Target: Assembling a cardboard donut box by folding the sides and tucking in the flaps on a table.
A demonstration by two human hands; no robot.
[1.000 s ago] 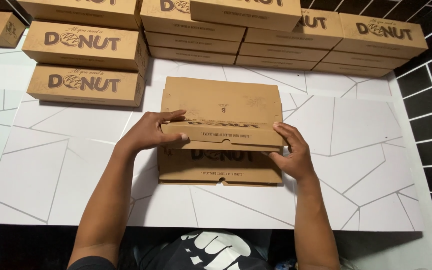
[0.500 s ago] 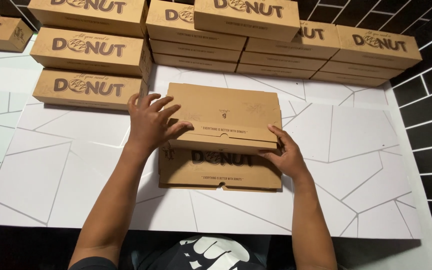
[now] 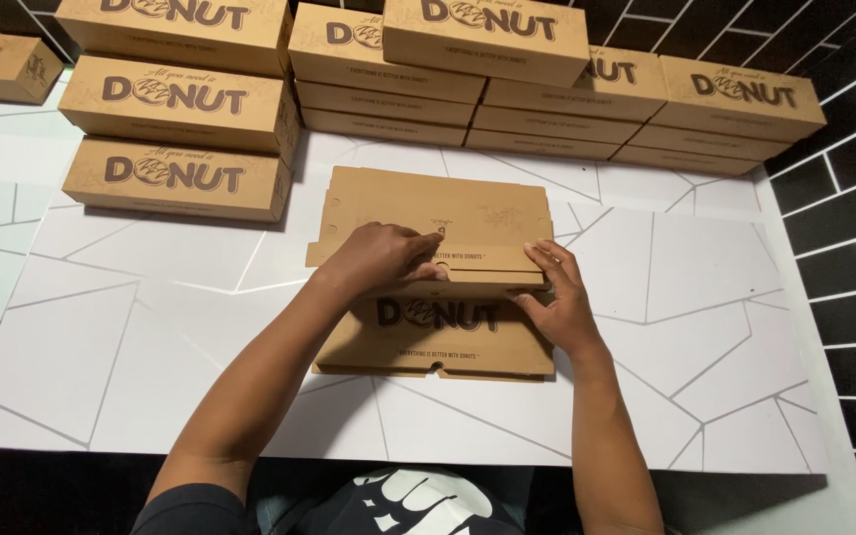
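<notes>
the flat brown cardboard box blank (image 3: pixel 435 272) lies mid-table, its raised middle fold now pressed lower than before. the left hand (image 3: pixel 380 256) has slid down onto the crease, fingers curled; the right hand (image 3: pixel 554 297) presses flat, fingers together. finished boxes (image 3: pixel 178 178) stand far left.

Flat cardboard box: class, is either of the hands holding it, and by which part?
Both hands, left and right, press the flat cardboard box along its middle fold; neither lifts it off the table.
</notes>
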